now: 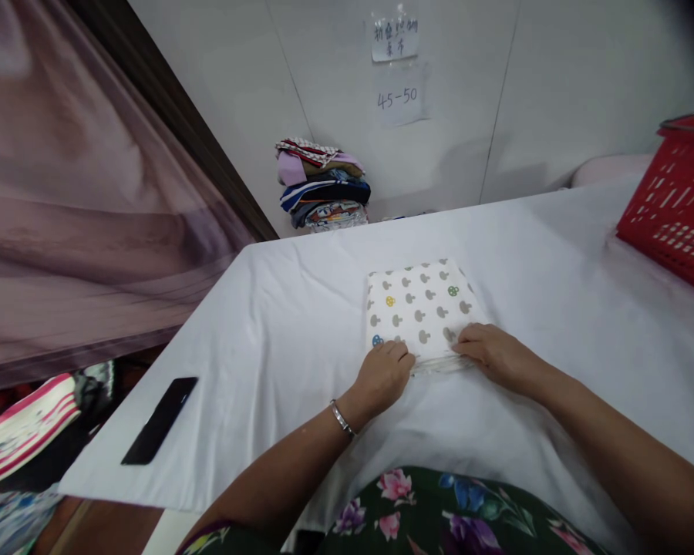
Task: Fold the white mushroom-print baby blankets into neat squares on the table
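A folded white cloth [419,316] printed with small grey mushrooms, plus a few yellow, green and blue ones, lies flat on the white-covered table [301,324]. Its layered edge faces me. My left hand [385,374], with a bracelet at the wrist, closes on the near left corner. My right hand [494,353] pinches the near right corner, thumb toward the front edge. Both sets of fingertips are partly hidden against the fabric.
A black phone [160,420] lies at the table's left side. Folded clothes [324,189] are stacked beyond the far edge. A red plastic basket [679,196] stands at the right. Pink curtain [81,193] hangs at left, with more fabric [26,432] below.
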### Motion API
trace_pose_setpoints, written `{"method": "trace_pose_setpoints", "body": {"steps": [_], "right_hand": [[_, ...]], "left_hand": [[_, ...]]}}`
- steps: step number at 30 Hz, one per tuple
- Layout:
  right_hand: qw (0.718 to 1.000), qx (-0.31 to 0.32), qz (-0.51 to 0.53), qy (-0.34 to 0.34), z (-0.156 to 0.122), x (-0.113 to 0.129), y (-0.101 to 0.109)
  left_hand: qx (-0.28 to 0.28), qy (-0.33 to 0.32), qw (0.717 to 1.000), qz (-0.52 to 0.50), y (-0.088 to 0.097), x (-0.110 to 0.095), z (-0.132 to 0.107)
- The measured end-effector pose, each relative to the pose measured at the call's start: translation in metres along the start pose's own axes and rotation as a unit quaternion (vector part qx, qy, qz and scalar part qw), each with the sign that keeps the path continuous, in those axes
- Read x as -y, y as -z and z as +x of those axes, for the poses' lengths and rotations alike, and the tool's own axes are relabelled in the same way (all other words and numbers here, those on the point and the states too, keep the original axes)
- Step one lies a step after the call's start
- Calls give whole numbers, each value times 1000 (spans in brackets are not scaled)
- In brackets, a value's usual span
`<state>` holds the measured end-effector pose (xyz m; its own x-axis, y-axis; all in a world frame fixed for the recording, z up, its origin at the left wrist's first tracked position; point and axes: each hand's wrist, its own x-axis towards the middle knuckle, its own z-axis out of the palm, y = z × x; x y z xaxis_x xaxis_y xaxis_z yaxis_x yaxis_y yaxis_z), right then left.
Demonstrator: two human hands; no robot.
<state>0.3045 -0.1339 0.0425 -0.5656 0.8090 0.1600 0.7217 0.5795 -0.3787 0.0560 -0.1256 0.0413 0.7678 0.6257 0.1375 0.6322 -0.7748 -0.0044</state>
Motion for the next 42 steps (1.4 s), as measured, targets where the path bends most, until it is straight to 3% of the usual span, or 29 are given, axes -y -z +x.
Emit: {"method": "trace_pose_setpoints", "body": {"steps": [14, 25, 32, 42], "right_hand": [[1000, 21, 13, 18, 0, 1, 6], [999, -5, 30, 8, -4, -1, 7], [998, 7, 65, -3, -6, 1, 10], [998, -13, 62, 5, -4, -2, 4]], "left_hand": [[-5, 30, 998, -50, 3, -1, 1], [-3, 4, 999, -49, -1, 0, 0], [-22, 39, 991, -130, 3, 2, 5], [50, 15, 995, -89, 9, -3, 25]]}}
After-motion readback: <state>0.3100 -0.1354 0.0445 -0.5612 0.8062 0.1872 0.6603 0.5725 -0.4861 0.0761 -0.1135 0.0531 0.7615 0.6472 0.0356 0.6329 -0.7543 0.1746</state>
